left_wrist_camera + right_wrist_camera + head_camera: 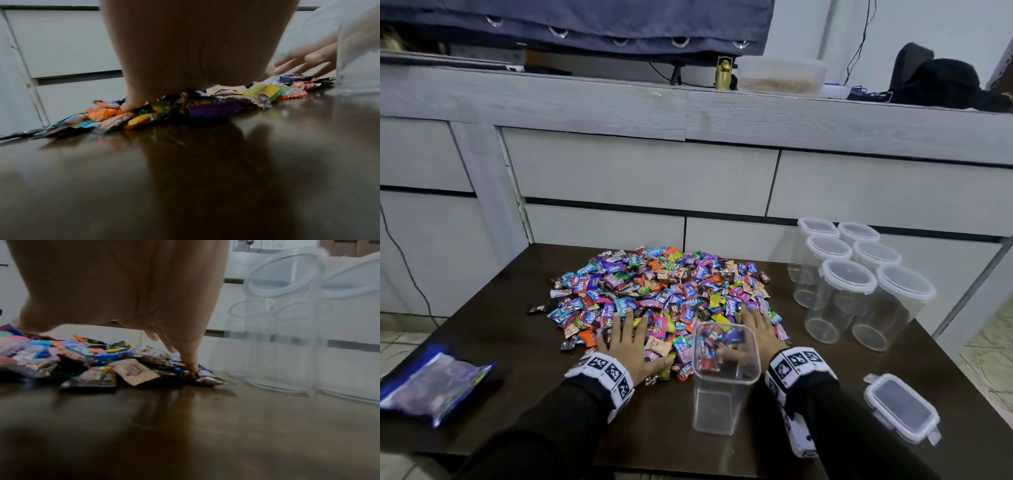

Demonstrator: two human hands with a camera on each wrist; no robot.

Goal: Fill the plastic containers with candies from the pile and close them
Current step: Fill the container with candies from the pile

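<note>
Both hands lie flat with fingers spread on the near edge of the candy pile, left hand left of the open square container, right hand just behind it. The wrapped candies look light, crinkly and slippery, so they are best scooped between cupped palms. The container probably tips easily.

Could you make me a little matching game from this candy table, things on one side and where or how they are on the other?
Things:
1. open container
2. loose lid
3. lidded containers
4. left hand

Places or states:
A. far right corner, closed and empty
B. flat on the candy pile
C. between the hands, no lid
D. near right, lying alone

Pairs: 1-C, 2-D, 3-A, 4-B
</note>
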